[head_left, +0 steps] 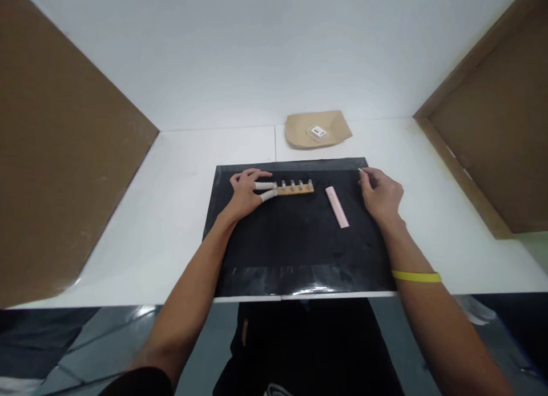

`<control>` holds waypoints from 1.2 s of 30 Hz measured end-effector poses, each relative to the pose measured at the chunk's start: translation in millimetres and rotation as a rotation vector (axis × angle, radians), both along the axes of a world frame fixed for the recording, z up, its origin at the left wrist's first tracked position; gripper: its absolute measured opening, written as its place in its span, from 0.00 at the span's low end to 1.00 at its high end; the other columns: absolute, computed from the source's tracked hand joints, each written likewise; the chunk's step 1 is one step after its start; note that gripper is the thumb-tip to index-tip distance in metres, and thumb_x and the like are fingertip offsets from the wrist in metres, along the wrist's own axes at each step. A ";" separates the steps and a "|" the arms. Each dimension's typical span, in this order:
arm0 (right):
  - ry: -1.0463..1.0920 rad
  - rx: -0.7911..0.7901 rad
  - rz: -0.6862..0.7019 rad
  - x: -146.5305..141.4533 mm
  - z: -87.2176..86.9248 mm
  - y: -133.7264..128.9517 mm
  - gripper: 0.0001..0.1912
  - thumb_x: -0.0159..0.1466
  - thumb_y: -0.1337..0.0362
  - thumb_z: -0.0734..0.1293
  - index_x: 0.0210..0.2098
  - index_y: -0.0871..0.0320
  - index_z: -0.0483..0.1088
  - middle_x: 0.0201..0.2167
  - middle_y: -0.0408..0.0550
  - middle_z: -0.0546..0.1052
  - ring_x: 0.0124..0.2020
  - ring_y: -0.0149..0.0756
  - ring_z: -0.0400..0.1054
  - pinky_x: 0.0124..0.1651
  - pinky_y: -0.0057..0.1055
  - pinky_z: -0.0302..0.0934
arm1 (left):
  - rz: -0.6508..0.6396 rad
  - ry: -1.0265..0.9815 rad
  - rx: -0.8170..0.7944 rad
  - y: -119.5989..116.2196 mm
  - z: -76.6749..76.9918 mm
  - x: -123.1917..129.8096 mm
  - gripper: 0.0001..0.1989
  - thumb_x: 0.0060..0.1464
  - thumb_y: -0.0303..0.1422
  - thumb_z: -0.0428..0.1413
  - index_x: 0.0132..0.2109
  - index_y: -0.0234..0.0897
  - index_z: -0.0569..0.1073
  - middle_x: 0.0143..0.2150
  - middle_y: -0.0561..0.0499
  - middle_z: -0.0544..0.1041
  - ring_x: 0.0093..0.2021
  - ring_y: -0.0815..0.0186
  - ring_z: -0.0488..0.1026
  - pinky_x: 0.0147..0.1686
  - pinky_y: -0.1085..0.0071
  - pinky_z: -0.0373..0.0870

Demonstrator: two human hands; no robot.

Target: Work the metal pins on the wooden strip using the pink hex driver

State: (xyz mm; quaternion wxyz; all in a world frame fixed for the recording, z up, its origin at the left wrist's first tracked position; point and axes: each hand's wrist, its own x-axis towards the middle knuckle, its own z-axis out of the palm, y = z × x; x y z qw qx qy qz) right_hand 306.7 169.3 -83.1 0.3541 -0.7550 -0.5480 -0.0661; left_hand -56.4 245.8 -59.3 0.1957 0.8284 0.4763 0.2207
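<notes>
My left hand (248,193), its thumb and index finger wrapped in white tape, pinches the left end of a narrow wooden strip (295,190). Several small, clear, shiny pieces stand in a row along that strip; their kind is too small to tell. At the right edge of the black mat, my right hand (381,193) has thumb and fingers closed on a small white piece (360,169), with only its tip showing. Between the hands, nearer the right, a pink flat bar-shaped object (337,207) lies slanted on the mat, touched by neither hand.
A black mat (295,236) covers the middle of the white table (162,213). Behind it sits a brown paper tray (297,128) holding a small clear box with a white label (318,132). Brown panels (64,139) stand at both sides, with a white wall at the back.
</notes>
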 end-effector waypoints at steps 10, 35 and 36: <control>-0.143 -0.002 0.066 3.2 -1.6 5.3 0.18 0.72 0.56 0.60 0.47 0.58 0.79 0.46 0.57 0.82 0.49 0.50 0.73 0.51 0.42 0.61 | -0.017 0.017 -0.042 1.3 4.6 4.0 0.15 0.63 0.46 0.62 0.52 0.47 0.81 0.64 0.46 0.76 0.70 0.47 0.60 0.69 0.43 0.45; -0.266 0.046 0.286 7.6 -3.4 9.0 0.19 0.74 0.54 0.60 0.45 0.58 0.79 0.40 0.56 0.83 0.42 0.48 0.72 0.50 0.44 0.57 | 0.028 -0.017 -0.082 -1.5 7.3 4.4 0.21 0.58 0.40 0.66 0.58 0.49 0.77 0.63 0.47 0.77 0.71 0.50 0.62 0.72 0.43 0.48; -0.266 0.044 0.294 7.4 -3.1 8.7 0.19 0.74 0.54 0.60 0.45 0.58 0.79 0.39 0.56 0.83 0.41 0.48 0.72 0.50 0.44 0.57 | 0.027 -0.017 -0.081 -1.8 7.8 4.4 0.21 0.58 0.40 0.67 0.58 0.49 0.77 0.63 0.47 0.77 0.71 0.50 0.62 0.72 0.43 0.48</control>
